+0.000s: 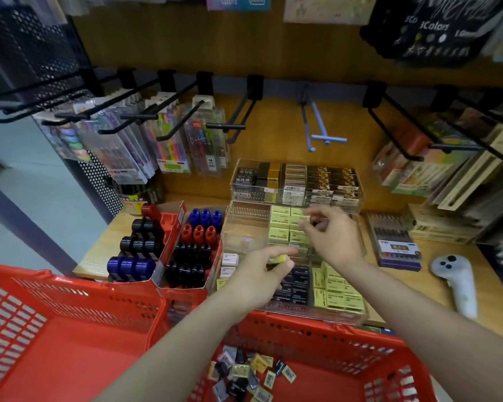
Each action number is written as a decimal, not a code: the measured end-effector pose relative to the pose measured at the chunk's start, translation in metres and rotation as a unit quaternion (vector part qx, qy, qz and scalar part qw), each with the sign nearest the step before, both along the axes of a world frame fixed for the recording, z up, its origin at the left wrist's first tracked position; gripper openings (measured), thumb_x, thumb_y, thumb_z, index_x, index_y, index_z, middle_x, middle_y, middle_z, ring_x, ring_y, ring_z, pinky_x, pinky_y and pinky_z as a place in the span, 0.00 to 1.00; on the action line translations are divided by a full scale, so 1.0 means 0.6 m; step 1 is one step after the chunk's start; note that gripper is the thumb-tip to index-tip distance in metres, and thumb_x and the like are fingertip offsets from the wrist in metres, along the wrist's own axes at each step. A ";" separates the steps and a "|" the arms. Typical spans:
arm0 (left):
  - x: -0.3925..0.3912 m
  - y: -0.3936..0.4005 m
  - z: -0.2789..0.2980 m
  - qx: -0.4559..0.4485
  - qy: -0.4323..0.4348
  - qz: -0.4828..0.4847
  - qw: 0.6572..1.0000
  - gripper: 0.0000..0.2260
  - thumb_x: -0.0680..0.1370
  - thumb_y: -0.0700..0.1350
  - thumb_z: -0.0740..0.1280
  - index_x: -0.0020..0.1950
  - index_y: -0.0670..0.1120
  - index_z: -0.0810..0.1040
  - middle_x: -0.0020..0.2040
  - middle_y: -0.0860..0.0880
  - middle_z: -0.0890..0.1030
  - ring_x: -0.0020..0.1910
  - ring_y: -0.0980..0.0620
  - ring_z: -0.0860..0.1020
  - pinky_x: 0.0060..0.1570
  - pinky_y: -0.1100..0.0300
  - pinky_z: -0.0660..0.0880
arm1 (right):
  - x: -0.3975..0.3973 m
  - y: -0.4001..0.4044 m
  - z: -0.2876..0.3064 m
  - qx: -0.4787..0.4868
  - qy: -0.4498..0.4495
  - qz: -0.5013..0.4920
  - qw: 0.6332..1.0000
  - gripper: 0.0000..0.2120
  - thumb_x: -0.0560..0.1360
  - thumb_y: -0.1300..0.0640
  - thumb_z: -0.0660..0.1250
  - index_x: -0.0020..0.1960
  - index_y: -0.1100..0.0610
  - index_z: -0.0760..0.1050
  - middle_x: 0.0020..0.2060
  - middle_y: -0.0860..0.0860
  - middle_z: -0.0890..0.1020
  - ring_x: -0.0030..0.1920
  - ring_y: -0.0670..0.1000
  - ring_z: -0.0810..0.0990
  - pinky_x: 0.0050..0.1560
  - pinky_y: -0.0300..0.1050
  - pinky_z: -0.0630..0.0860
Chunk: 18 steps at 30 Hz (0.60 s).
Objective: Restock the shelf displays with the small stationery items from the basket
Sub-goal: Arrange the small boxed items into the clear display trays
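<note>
Head cam, looking down at a wooden shelf (436, 285) w/ two red baskets in front. Right basket (346, 369) holding a loose pile of small packets (247, 372), black, yellow and greyish, so plenty left to restock imo. Left basket (55, 343) showing nothing inside from this angle.

Left hand (262, 274) out over the clear tray (291, 256), fingers curled, pinching a small yellow packet (280, 259) at the tips. Prob held that way to drop it flat next to the matching yellow ones. Right hand (328, 236) further in over the same tray, thumb and fingertips pinched round something small and dark (317, 222), too blurry to say what. Both hands smeared by motion, so exact finger positions hard to call.

Tray split into compartments, yellow boxes (285, 227) in rows at the back, black ones (296, 285) nearer the front, more yellow at front right. Sorted by colour, so each packet likely going w/ its own kind. Back-left compartment looking mostly bare.

Second clear box (296, 184) of black and gold packs behind it. Red cardboard displays (186, 245) of black, blue and red ink bottles to the left. White controller (456, 280) lying on the shelf at far right, well apart from the tray. Pen packs (172, 140) hanging on hooks above.
</note>
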<state>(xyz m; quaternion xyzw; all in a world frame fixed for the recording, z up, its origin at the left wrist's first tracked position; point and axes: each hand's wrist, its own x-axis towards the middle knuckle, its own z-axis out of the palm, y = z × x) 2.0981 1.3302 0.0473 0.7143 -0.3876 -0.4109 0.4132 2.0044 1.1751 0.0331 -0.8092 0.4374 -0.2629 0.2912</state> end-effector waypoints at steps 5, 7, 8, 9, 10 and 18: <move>-0.008 0.011 0.004 -0.078 -0.174 0.003 0.982 0.20 0.79 0.48 0.68 0.69 0.60 0.67 0.62 0.59 0.74 0.54 0.67 0.72 0.47 0.78 0.66 | -0.060 0.076 0.017 0.453 -0.191 0.062 0.869 0.16 0.72 0.51 0.74 0.55 0.59 0.80 0.44 0.53 0.87 0.46 0.50 0.86 0.45 0.42 0.82; -0.015 0.019 0.000 -0.099 -0.205 -0.010 0.974 0.18 0.79 0.45 0.69 0.65 0.59 0.68 0.61 0.57 0.76 0.60 0.59 0.72 0.55 0.69 0.69 | -0.069 0.105 0.014 0.508 -0.236 0.075 0.825 0.20 0.69 0.54 0.77 0.56 0.63 0.79 0.48 0.55 0.86 0.50 0.52 0.85 0.48 0.44 0.82; -0.018 0.023 0.000 -0.106 -0.216 -0.021 0.970 0.17 0.79 0.44 0.68 0.63 0.59 0.68 0.61 0.56 0.76 0.61 0.58 0.72 0.57 0.65 0.70 | -0.070 0.116 0.013 0.506 -0.250 0.067 0.823 0.21 0.68 0.57 0.78 0.57 0.65 0.78 0.48 0.56 0.86 0.50 0.52 0.85 0.48 0.44 0.82; -0.022 0.027 0.000 -0.115 -0.224 -0.031 0.967 0.17 0.79 0.43 0.68 0.61 0.59 0.68 0.60 0.56 0.76 0.61 0.58 0.73 0.58 0.64 0.71 | -0.071 0.126 0.016 0.494 -0.254 0.054 0.830 0.20 0.68 0.60 0.78 0.57 0.65 0.77 0.47 0.56 0.86 0.49 0.51 0.86 0.47 0.43 0.82; -0.025 0.030 0.001 -0.125 -0.230 -0.038 0.964 0.17 0.79 0.42 0.68 0.60 0.60 0.68 0.59 0.58 0.77 0.61 0.60 0.73 0.58 0.66 0.70 | -0.073 0.131 0.019 0.477 -0.248 0.044 0.842 0.19 0.68 0.61 0.77 0.57 0.64 0.78 0.46 0.56 0.86 0.48 0.51 0.86 0.45 0.41 0.82; -0.055 0.013 0.000 -0.007 0.022 0.088 0.996 0.08 0.83 0.43 0.61 0.51 0.54 0.77 0.53 0.54 0.80 0.41 0.56 0.76 0.45 0.60 0.74 | -0.177 0.093 0.015 0.404 -0.195 -0.098 0.888 0.14 0.74 0.50 0.72 0.49 0.62 0.82 0.38 0.53 0.86 0.40 0.48 0.85 0.55 0.53 0.81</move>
